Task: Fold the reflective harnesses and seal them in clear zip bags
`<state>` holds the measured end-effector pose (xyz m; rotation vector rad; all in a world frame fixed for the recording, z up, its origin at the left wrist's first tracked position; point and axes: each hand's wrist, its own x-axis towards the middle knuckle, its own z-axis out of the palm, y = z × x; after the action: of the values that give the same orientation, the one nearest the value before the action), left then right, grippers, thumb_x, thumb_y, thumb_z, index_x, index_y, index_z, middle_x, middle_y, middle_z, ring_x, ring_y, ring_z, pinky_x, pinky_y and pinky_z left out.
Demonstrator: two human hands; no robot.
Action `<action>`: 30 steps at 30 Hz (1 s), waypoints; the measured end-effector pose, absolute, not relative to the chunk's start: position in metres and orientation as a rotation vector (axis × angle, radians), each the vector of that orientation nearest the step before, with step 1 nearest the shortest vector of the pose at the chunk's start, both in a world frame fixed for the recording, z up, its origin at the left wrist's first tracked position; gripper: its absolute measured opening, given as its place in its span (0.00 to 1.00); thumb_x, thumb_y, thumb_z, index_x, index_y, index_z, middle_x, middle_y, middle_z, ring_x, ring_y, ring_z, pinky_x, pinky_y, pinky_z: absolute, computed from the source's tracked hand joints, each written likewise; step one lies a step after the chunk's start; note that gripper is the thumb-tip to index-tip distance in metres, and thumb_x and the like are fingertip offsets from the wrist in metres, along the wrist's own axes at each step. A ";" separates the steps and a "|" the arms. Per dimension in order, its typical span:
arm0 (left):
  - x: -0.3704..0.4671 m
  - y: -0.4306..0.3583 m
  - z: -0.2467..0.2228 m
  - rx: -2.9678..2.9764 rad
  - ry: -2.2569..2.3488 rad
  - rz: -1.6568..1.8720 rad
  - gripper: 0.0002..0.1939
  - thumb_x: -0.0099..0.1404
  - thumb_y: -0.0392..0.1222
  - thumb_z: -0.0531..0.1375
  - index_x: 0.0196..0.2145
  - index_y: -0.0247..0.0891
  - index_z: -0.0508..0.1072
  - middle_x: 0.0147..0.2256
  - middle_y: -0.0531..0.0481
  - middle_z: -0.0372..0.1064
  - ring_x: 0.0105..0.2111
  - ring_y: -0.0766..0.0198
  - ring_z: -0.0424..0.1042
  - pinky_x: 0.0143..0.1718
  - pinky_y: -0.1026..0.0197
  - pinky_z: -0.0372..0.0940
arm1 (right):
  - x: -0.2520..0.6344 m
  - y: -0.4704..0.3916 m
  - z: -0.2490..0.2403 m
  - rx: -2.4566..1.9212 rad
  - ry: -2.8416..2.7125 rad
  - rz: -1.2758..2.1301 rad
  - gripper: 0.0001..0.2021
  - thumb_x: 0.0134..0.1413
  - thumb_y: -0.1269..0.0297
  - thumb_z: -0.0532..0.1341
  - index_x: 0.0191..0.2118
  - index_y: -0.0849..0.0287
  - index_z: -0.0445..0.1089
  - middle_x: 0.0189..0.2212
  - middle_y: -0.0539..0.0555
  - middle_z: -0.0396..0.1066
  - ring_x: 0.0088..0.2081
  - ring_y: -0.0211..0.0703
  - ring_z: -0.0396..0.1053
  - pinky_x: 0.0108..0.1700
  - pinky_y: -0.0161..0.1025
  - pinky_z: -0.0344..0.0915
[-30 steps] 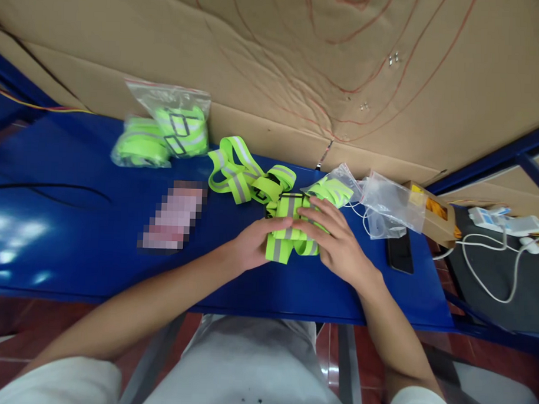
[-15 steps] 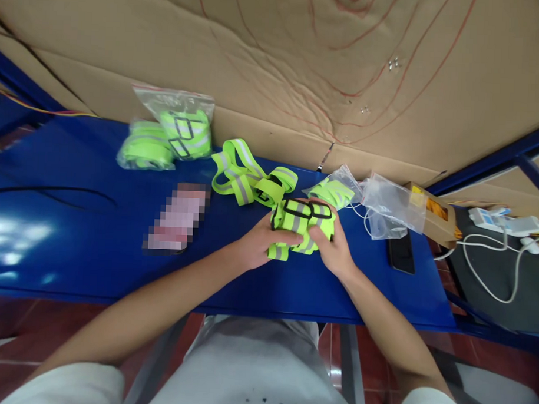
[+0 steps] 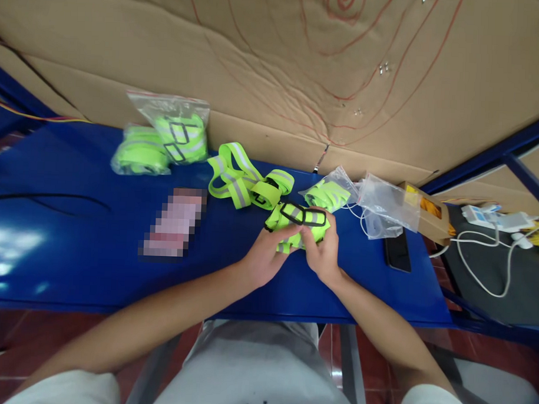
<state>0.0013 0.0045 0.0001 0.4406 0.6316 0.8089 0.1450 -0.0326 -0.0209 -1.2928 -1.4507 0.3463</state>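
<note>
A folded bundle of neon-yellow reflective strap (image 3: 315,227) with grey stripes and two black rectangular buckles is held between both hands above the blue table. My left hand (image 3: 268,249) grips its left side, thumb across the front. On its right side my right hand (image 3: 323,248) is closed, its thumb pressed near the buckles. The fingers behind the bundle are hidden. Just beyond it lies a loose, looped reflective strap (image 3: 237,180) with a partly coiled end. A clear bag with yellow-green strap (image 3: 327,194) rests behind my right hand.
Two bagged straps (image 3: 142,153) stand at the back left against the cardboard wall (image 3: 274,78). A pixelated flat object (image 3: 174,222) lies on the blue table (image 3: 95,261). To the right are empty clear bags (image 3: 384,203), a black phone (image 3: 398,252), a cardboard box (image 3: 428,213) and white cables (image 3: 483,280).
Both hands still hold the bundle. My thumbs have come closer together below the buckles, and the buckles have tilted and shifted slightly. The whole view has moved a little.
</note>
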 end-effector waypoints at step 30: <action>-0.003 0.031 0.000 0.595 0.609 0.859 0.26 0.51 0.37 0.77 0.48 0.38 0.81 0.45 0.46 0.82 0.45 0.53 0.80 0.48 0.57 0.74 | 0.180 -0.018 -0.009 -1.141 -1.961 0.271 0.36 0.73 0.40 0.43 0.77 0.50 0.37 0.74 0.60 0.52 0.75 0.54 0.51 0.75 0.61 0.48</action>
<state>-0.0033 0.0306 -0.0003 0.5945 0.6093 0.8591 0.1801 -0.0179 -0.0094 -1.1414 -1.9612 0.2713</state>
